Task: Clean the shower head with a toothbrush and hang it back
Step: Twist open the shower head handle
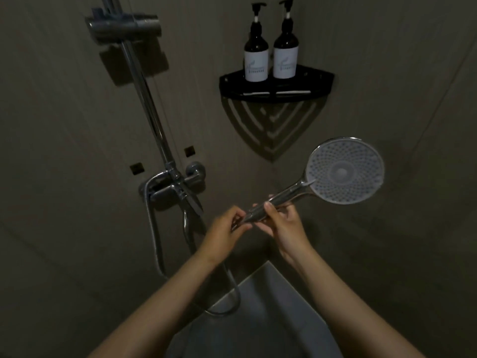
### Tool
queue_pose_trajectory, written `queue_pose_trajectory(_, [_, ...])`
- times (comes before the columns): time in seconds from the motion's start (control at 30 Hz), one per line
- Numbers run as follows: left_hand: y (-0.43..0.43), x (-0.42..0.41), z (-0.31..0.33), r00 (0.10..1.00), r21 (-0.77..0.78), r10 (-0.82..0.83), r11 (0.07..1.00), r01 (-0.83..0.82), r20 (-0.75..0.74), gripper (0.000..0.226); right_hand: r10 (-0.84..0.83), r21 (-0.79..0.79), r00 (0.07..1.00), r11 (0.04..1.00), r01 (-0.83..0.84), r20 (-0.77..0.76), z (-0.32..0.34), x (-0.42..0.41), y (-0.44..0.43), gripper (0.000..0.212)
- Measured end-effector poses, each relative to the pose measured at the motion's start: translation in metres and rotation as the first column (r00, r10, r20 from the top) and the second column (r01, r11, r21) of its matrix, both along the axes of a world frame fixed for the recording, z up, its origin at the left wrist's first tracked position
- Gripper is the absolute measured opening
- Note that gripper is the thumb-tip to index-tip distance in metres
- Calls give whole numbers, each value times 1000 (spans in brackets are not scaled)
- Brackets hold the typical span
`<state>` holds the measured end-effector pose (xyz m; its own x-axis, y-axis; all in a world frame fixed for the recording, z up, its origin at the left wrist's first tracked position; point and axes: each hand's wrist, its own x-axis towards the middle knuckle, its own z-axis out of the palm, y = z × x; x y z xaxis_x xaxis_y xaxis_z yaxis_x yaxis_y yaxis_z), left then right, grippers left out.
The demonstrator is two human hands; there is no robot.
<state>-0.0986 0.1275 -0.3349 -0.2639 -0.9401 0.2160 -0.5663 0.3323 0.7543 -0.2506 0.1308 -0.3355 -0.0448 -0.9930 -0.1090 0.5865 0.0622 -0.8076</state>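
Grips the shower head (pixel 344 170) by its handle in the right hand (pixel 286 223), well below the bracket (pixel 124 27); pinches the hose (pixel 153 236) end with the left hand (pixel 224 228) (no toothbrush held); could slip on smooth chrome, or kink the hose if twisted.

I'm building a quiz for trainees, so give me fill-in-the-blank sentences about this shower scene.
The left hand and right hand hold the round chrome shower head by its ___.
The black corner shelf carries ___ dark pump bottles.
The grey bracket on the chrome wall rail is ___.
Missing words: handle; two; empty.
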Motion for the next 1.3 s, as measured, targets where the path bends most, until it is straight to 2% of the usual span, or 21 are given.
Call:
queue_pose_trajectory(0.07, [10,-1,-15,992,-30,-21,999,25,125,8,-2,37,1000,999,3,-25,-7,1,8,17])
queue_pose_trajectory(0.1, [14,-2,-21,986,-40,-16,999,23,163,12,2,53,999,999,0,-35,-10,1,11,14])
queue_pose_trajectory(0.23, [17,-1,-21,980,19,-64,998,61,190,23,18,61,1000,998,-17,-11,-13,-1,14,8])
queue_pose_trajectory(0.3, [15,3,-14,982,102,-129,988,116,136,21,29,46,1000,999,-29,10,-12,0,15,6])
queue_pose_trajectory(0.4, [9,5,-4,981,274,-176,943,190,-77,29,35,33,999,999,-35,15,-10,-1,15,5])
queue_pose_trajectory(0.47, [7,3,0,970,281,-164,937,209,-178,8,35,21,999,999,-35,11,-9,-3,15,10])
queue_pose_trajectory(0.53, [5,1,-1,963,241,-119,954,178,-240,22,36,6,999,999,-36,-5,-6,-6,17,16])
queue_pose_trajectory(0.67, [6,-4,0,966,179,-144,967,183,-215,18,22,-11,1000,1000,-22,-16,0,-12,20,13])
queue_pose_trajectory(0.73, [7,-7,3,964,206,-182,953,221,-193,13,8,-15,1000,1000,-8,-9,2,-15,20,14])
queue_pose_trajectory(0.83, [7,-8,6,959,221,-242,937,270,-146,17,11,-35,1000,999,-12,-13,6,-19,21,15])
queue_pose_trajectory(1.0, [8,-11,17,927,381,-233,861,336,-293,36,33,-58,999,998,-35,-30,11,-21,21,11])
queue_pose_trajectory(1.07, [7,-12,18,914,339,-155,894,291,-375,13,21,-58,1000,998,-22,-21,11,-20,21,14])
queue_pose_trajectory(1.1, [6,-11,17,912,305,-119,919,252,-393,10,16,-60,1000,998,-17,-20,13,-21,21,17])
queue_pose_trajectory(1.17, [6,-9,16,931,246,-111,947,205,-349,25,20,-60,999,998,-22,-25,16,-22,21,24])
queue_pose_trajectory(1.3, [7,-11,25,935,197,-154,954,225,-321,7,21,-67,1000,997,-22,-18,22,-26,17,24])
